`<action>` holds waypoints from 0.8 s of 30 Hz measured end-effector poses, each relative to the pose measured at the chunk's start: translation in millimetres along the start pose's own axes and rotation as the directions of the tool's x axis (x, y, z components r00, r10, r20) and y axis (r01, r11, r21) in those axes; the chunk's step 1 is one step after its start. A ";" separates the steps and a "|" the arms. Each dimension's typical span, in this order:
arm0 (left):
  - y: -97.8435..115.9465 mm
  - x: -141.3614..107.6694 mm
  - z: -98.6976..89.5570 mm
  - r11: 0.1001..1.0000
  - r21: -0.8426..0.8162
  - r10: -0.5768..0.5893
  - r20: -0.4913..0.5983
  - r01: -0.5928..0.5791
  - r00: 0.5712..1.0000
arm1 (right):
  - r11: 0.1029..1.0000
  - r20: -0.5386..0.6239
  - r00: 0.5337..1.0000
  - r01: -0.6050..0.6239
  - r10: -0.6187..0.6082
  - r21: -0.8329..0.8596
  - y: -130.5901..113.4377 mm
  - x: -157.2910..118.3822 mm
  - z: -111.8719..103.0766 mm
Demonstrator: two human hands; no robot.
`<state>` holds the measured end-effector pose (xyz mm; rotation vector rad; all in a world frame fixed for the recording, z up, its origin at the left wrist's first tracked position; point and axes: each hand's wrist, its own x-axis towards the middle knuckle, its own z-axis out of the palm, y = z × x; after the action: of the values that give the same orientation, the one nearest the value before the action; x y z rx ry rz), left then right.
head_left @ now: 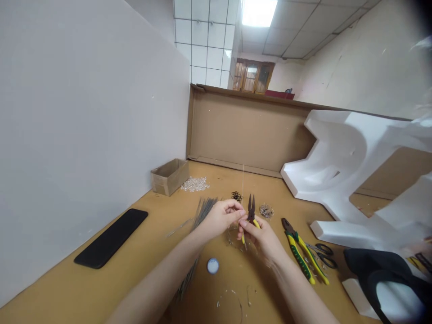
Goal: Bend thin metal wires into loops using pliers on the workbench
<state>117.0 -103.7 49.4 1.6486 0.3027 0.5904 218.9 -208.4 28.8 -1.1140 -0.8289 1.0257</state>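
Note:
My right hand (pixel 258 234) is closed around needle-nose pliers (pixel 251 209) with yellow handles, their dark jaws pointing away from me. Beside it, my left hand (pixel 226 218) has thumb and forefinger pinched together, close against the right fingertips. What the left fingers hold is too small to make out. Under the hands lie thin clear or wire loops (pixel 232 238). A bundle of long grey wires (pixel 204 216) runs beneath my left wrist. Just beyond the hands are a small heap of black rings (pixel 236 196) and a pile of small metal pieces (pixel 266 210).
A small cardboard box (pixel 168 177) stands at the left wall beside clear beads (pixel 195 183). Green-yellow pliers (pixel 300 252) and black-handled scissors (pixel 324 254) lie right. A round white lid (pixel 213 265), a black slab (pixel 113 238) and white foam (pixel 337 157) surround the work area.

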 end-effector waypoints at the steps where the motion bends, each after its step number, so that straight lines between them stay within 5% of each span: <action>1: -1.8 0.0 0.7 0.999 -0.033 0.012 -0.006 -0.013 1.000 | 1.000 0.012 1.000 -0.001 0.001 -0.014 1.1 0.0 0.6; 9: -8.9 1.2 -20.4 0.987 -0.155 0.030 -0.076 -0.041 0.997 | 0.994 0.103 0.994 -0.034 0.044 -0.100 10.4 3.3 1.9; 24: -7.3 1.2 -18.3 0.930 -0.366 -0.019 -0.028 0.008 0.999 | 0.948 0.087 0.995 0.078 -0.053 -0.308 3.0 2.2 -1.0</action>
<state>109.1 -86.5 43.8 1.2765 0.2110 0.6219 219.8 -206.2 25.7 -1.3088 -1.1113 0.9060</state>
